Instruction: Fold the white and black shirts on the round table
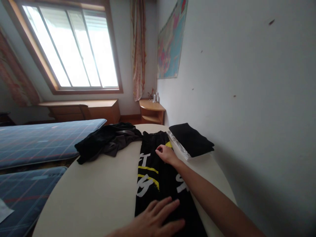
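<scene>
A black garment [164,197] with white lettering and yellow stripes lies lengthwise on a round cream table [98,194]. Close to me, my left hand [158,217] rests on its lower part, palm down with the fingers spread. Farther up, my right hand [166,154] reaches in from the right, thumb and forefinger pinched together at the cloth; the fold between the fingertips is too small to see clearly. My right forearm covers some of the garment's right edge and lettering.
A crumpled pile of black and grey clothing [111,140] lies on the table's far left. At the far right, a folded black cloth [191,138] sits on a clear plastic-wrapped pack [181,148]. Plaid mattresses [49,140] stand left of the table; a white wall [259,131] rises on the right.
</scene>
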The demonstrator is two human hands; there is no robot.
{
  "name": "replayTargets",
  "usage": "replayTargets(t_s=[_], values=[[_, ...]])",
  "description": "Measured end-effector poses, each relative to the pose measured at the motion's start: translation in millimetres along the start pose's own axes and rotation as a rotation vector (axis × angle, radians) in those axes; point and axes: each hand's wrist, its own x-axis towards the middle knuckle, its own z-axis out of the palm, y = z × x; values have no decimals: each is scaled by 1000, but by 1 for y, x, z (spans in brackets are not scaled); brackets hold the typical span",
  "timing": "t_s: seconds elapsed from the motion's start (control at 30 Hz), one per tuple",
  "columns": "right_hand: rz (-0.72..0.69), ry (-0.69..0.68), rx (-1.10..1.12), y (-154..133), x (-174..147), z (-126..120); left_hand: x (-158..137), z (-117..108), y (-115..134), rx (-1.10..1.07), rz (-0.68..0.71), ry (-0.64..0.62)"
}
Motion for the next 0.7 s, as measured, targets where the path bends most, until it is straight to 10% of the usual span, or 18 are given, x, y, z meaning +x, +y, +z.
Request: replayTargets(t_s=[0.2,0.7], values=[[100,63,-122,-3,40,8,18,-25,-43,-123,-443,39],[198,105,-34,-16,123,38,20,-8,-64,-265,-466,-84]])
